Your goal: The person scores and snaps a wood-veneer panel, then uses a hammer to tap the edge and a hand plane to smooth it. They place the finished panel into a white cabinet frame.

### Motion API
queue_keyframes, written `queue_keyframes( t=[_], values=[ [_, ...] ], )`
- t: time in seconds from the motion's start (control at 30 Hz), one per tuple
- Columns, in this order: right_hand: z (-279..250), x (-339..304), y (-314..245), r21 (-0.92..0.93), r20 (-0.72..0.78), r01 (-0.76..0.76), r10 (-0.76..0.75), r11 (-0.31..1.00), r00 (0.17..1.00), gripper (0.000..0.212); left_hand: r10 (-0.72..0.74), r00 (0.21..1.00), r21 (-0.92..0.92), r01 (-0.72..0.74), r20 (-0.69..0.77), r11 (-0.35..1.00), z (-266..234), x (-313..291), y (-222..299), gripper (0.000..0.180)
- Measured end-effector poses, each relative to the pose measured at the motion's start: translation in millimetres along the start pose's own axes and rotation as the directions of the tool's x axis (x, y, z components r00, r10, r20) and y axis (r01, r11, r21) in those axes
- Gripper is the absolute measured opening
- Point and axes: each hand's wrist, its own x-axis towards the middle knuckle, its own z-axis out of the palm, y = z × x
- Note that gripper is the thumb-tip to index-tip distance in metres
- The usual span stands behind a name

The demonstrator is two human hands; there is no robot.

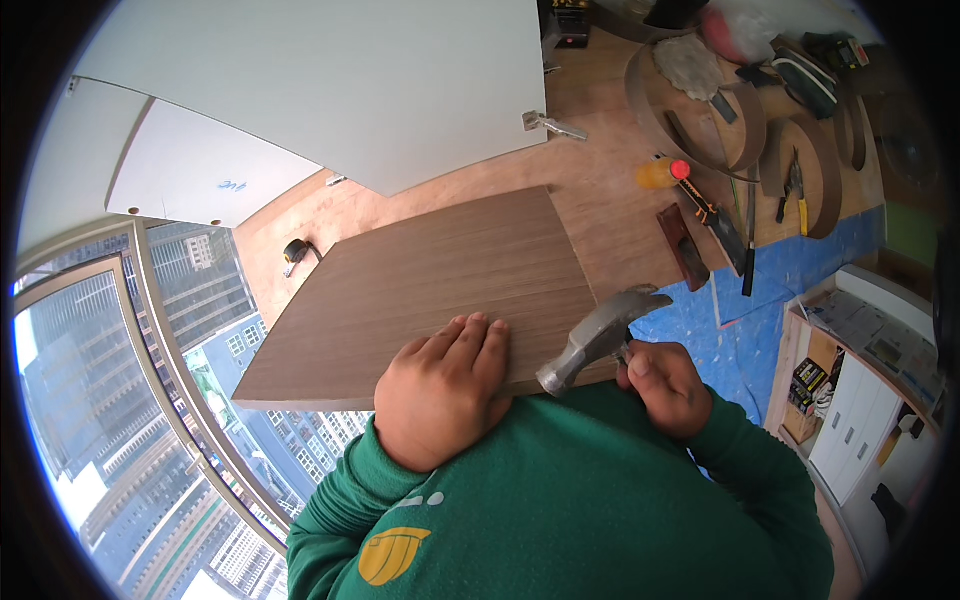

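A brown wood-grain board [430, 280] lies flat on the plywood work surface, its near edge close to my body. My left hand [435, 390] rests on that near edge, palm down, with the fingers stretched out on the top face; its thumb is hidden. At the board's right corner, my right hand [665, 388] is wrapped around a claw hammer [600, 340] just below its head. The hammer's striking face points down and left, over the board's near edge. Most of its handle is out of sight.
A tape measure [297, 252] lies beyond the board's left end. At right are a handsaw [718, 228], a reddish-brown wooden block [683, 247], yellow-handled pliers [798, 195] and coiled brown edge strips [828, 180]. A white panel [330, 80] with hinges stands behind; a window [90, 370] is at left.
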Motion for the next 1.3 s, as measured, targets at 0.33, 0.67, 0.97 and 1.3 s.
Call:
queue_keyframes(
  t=[0.33, 0.67, 0.97, 1.3],
  values=[
    [4.3, 0.9, 6.4, -0.061, 0.022, 0.237, -0.236, 0.97, 0.972, 0.043, 0.006, 1.0, -0.004, -0.006, -0.015, 1.0, -5.3, 8.3, -2.6, 0.061],
    [-10.7, 19.9, 8.5, 0.039, 0.036, 0.016, -0.018, 0.999, 0.999, 0.046, -0.021, 1.0, -0.016, 0.021, 0.011, 1.0, -6.7, 8.7, -5.1, 0.054],
    [-19.0, 66.4, 50.0, -0.018, 0.086, -0.087, 0.089, 0.996, 0.992, 0.05, 0.001, 1.0, 0.044, 0.0, -0.009, 0.999, 0.5, 7.1, -1.1, 0.03],
    [-34.5, 136.8, 115.9, -0.061, 0.077, -0.182, 0.186, 0.982, 0.98, 0.061, -0.001, 1.0, 0.059, 0.0, 0.016, 0.998, -0.7, 8.6, -0.2, 0.026]
  ],
)
